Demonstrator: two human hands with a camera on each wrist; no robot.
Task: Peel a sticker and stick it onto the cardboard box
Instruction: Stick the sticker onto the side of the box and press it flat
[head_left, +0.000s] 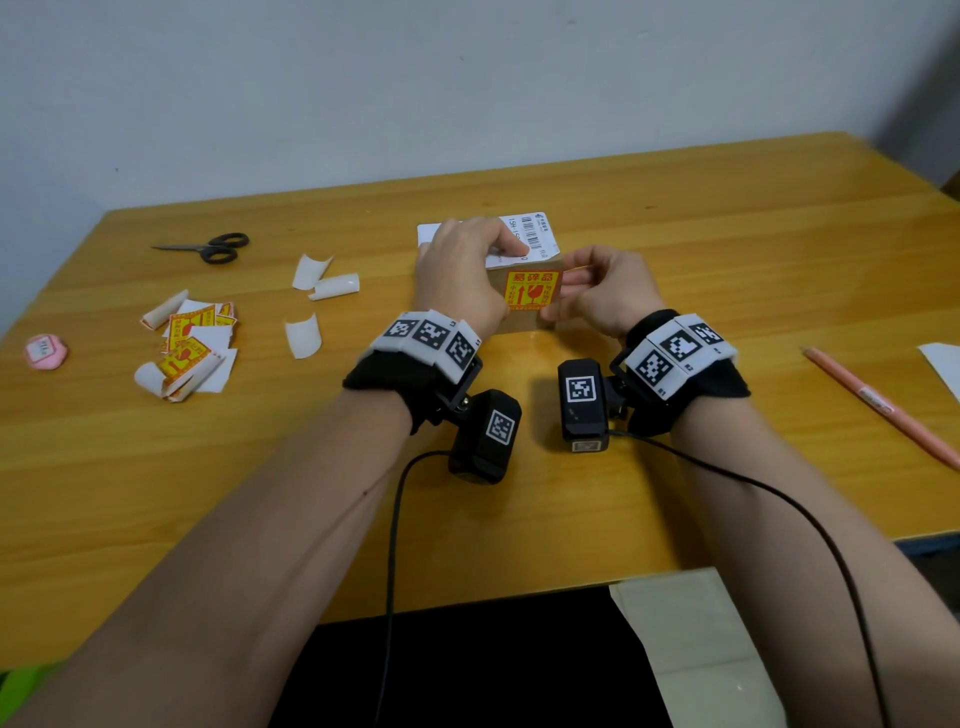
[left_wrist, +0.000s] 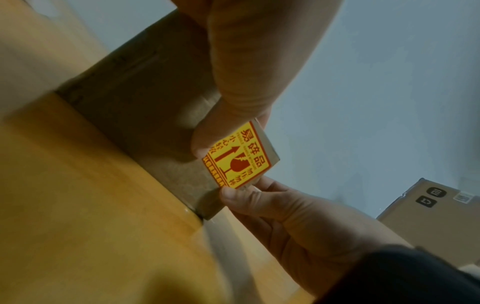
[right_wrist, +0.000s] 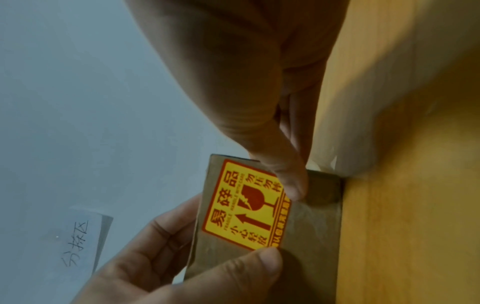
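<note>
A small brown cardboard box (head_left: 522, 325) stands mid-table with a white shipping label (head_left: 535, 236) on top. A yellow-and-red fragile sticker (head_left: 532, 291) lies flat on its near face. My left hand (head_left: 467, 270) grips the box from above, fingers over the top and thumb (right_wrist: 259, 261) at the sticker's left corner. My right hand (head_left: 587, 291) holds the box's right end, its thumb (right_wrist: 288, 183) pressing the sticker's right edge (right_wrist: 259, 195). In the left wrist view the sticker (left_wrist: 239, 158) sits between both thumbs.
Left of the box lie a pile of stickers (head_left: 192, 343), curled white backings (head_left: 317, 280), black scissors (head_left: 208, 247) and a pink round object (head_left: 45, 352). An orange pencil (head_left: 883, 405) and white paper (head_left: 943, 364) lie at the right. Wrist-camera cables trail toward me.
</note>
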